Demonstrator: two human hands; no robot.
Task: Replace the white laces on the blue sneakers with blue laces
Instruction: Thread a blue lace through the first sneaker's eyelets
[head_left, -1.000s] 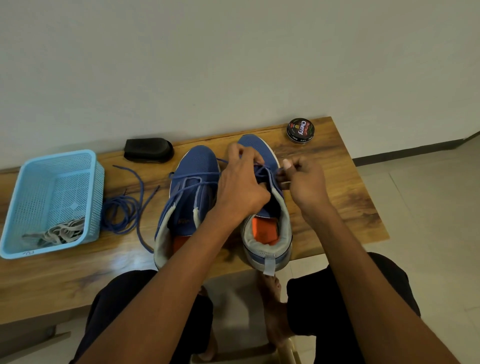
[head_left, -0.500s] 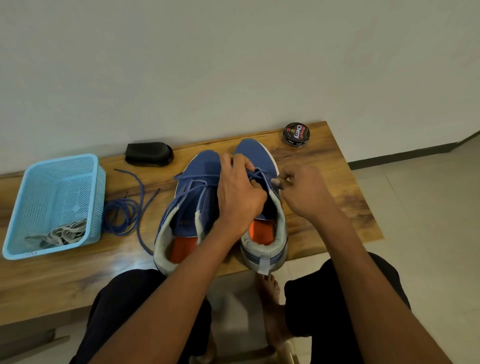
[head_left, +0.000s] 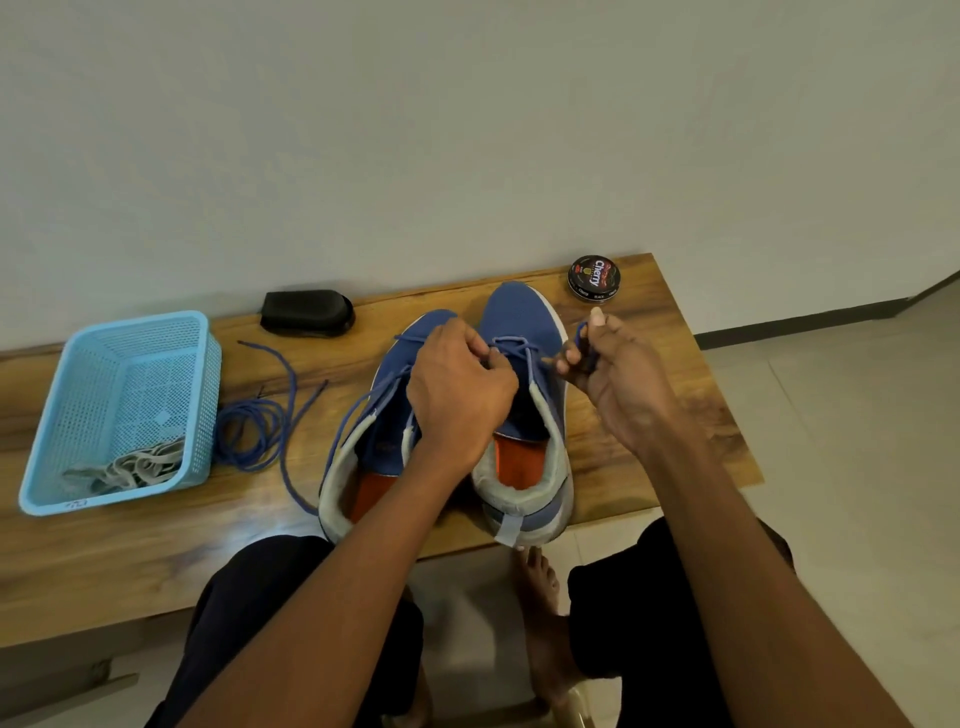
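head view | two blue sneakers (head_left: 519, 332) are stood side by side on the wooden bench (head_left: 675, 415) | a blue lace (head_left: 511, 344) on the right sneaker is pinched by the left hand (head_left: 457, 395) | its end is gripped by the right hand (head_left: 618, 374) | white laces (head_left: 135, 465) are kept in the light-blue basket (head_left: 47, 452) | a spare blue lace (head_left: 254, 431) is coiled beside it

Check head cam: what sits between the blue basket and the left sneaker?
A loose coil of blue lace lies on the bench between the basket and the left sneaker, shown in the head view.
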